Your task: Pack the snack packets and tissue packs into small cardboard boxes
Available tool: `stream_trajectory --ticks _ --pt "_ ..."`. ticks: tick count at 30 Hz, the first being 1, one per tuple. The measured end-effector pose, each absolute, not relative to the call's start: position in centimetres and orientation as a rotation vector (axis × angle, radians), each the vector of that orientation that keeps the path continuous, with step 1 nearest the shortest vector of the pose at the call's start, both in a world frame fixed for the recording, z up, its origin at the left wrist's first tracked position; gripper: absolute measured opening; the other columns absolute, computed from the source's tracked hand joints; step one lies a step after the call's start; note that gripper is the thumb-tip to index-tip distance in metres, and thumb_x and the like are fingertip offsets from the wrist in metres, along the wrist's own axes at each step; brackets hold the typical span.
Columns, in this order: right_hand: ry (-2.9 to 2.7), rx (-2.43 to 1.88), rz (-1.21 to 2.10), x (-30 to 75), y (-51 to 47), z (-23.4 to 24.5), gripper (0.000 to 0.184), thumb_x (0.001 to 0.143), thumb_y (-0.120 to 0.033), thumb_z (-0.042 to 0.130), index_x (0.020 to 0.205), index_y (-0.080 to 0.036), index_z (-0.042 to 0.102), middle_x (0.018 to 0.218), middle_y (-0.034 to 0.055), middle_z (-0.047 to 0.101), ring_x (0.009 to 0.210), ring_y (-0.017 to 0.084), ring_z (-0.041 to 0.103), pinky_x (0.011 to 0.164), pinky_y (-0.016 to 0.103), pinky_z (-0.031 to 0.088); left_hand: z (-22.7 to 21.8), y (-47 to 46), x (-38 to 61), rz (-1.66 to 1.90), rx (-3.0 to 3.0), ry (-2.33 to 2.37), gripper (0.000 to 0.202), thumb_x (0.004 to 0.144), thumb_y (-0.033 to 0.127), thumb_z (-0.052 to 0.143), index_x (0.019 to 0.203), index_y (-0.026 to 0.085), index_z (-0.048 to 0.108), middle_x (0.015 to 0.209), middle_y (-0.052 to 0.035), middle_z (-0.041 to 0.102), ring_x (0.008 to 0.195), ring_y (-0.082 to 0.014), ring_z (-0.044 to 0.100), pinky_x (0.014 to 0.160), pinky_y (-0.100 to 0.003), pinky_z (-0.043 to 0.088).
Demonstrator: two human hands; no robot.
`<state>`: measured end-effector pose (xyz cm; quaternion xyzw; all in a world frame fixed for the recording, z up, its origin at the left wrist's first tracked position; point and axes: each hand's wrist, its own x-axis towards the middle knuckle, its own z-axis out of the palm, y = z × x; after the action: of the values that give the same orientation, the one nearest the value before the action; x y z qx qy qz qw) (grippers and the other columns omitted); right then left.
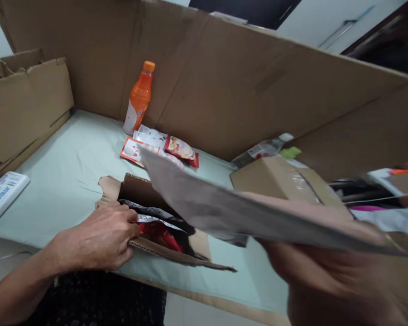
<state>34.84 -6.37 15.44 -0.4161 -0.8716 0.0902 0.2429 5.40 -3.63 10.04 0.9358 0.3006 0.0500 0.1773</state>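
Observation:
My left hand (pixel 103 237) grips the near wall of a small open cardboard box (pixel 163 246) on the pale green table (pixel 64 167), fingers curled over its edge. Red and white packets (pixel 158 226) lie inside the box. My right hand (pixel 326 267), blurred and close to the camera at lower right, holds up a flat grey-brown sheet of cardboard or paper (pixel 224 206) that slants across the box's right side and hides part of it.
An orange drink bottle (pixel 139 97) stands at the back against tall cardboard walls (pixel 244 86). Snack packets (pixel 163 149) lie in front of it. A taped carton (pixel 278 179) and a plastic bottle (pixel 263 149) sit at right, a white remote-like device (pixel 3 194) at left.

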Motion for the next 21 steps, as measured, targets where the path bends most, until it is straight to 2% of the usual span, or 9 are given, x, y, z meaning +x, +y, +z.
stream_trajectory --ticks 3,5,6,8,10,13,19,21 --pt "-2.397 -1.093 0.387 32.1 -4.4 15.8 0.033 0.103 -0.027 0.041 0.101 -0.032 0.073 0.070 0.0012 0.071 0.052 0.018 0.062 0.049 0.030 0.050 9.8 -3.7 5.4 0.184 2.663 0.835 0.021 0.078 0.010 0.058 0.088 0.016 0.075 0.095 -0.0082 0.074 0.092 -0.0256 0.070 0.086 -0.039 0.055" --pt "-2.544 -1.265 0.389 30.9 -3.1 15.5 0.034 0.103 -0.024 0.040 0.084 -0.025 0.068 0.063 0.0003 0.065 0.050 0.014 0.055 0.049 0.026 0.043 9.7 -3.7 5.3 0.209 2.674 0.843 0.017 0.078 0.010 0.060 0.084 0.017 0.074 0.094 -0.0076 0.074 0.091 -0.0254 0.070 0.085 -0.039 0.055" --pt "-2.623 -1.383 0.380 30.5 -2.5 15.1 0.033 0.101 -0.021 0.040 0.081 -0.023 0.066 0.064 0.0008 0.066 0.051 0.013 0.055 0.050 0.026 0.041 9.7 -3.7 5.3 0.217 2.681 0.852 0.015 0.077 0.011 0.060 0.082 0.017 0.073 0.092 -0.0071 0.074 0.089 -0.0251 0.070 0.084 -0.038 0.055" --pt "-2.761 -1.610 0.350 29.8 -1.6 14.2 0.026 0.098 -0.017 0.044 0.086 -0.021 0.067 0.073 0.0029 0.072 0.058 0.014 0.061 0.054 0.026 0.039 9.7 -3.8 5.1 0.231 2.690 0.866 0.011 0.077 0.011 0.062 0.077 0.018 0.071 0.089 -0.0064 0.074 0.086 -0.0244 0.069 0.082 -0.037 0.054" --pt "-2.873 -1.717 0.320 29.0 -1.2 13.1 0.019 0.097 -0.017 0.050 0.102 -0.020 0.068 0.086 0.0062 0.077 0.069 0.018 0.068 0.058 0.026 0.039 9.7 -3.8 5.1 0.244 2.695 0.866 0.010 0.076 0.011 0.062 0.072 0.018 0.068 0.088 -0.0059 0.073 0.086 -0.0240 0.069 0.083 -0.037 0.054" --pt "-2.977 -1.735 0.276 27.7 -0.8 11.5 0.024 0.097 -0.016 0.053 0.117 -0.017 0.066 0.097 0.0106 0.078 0.083 0.024 0.073 0.062 0.029 0.042 9.6 -3.8 5.1 0.230 2.697 0.848 0.009 0.076 0.011 0.063 0.072 0.018 0.067 0.091 -0.0070 0.075 0.089 -0.0254 0.070 0.086 -0.040 0.055" --pt "-3.132 -1.617 0.275 26.3 0.4 9.6 0.026 0.097 -0.008 0.048 0.107 -0.016 0.071 0.089 0.0110 0.079 0.082 0.024 0.075 0.064 0.030 0.045 9.7 -3.8 5.2 0.212 2.701 0.841 0.009 0.077 0.010 0.063 0.074 0.017 0.066 0.096 -0.0086 0.075 0.093 -0.0272 0.071 0.089 -0.043 0.057" --pt "-3.057 -1.620 0.283 27.0 -0.1 10.1 0.025 0.098 -0.011 0.049 0.108 -0.017 0.071 0.092 0.0099 0.079 0.083 0.023 0.075 0.067 0.029 0.048 9.9 -4.2 4.5 0.381 2.734 0.800 0.011 0.079 0.009 0.062 0.084 0.016 0.068 0.112 -0.0125 0.074 0.110 -0.0312 0.069 0.097 -0.047 0.057"
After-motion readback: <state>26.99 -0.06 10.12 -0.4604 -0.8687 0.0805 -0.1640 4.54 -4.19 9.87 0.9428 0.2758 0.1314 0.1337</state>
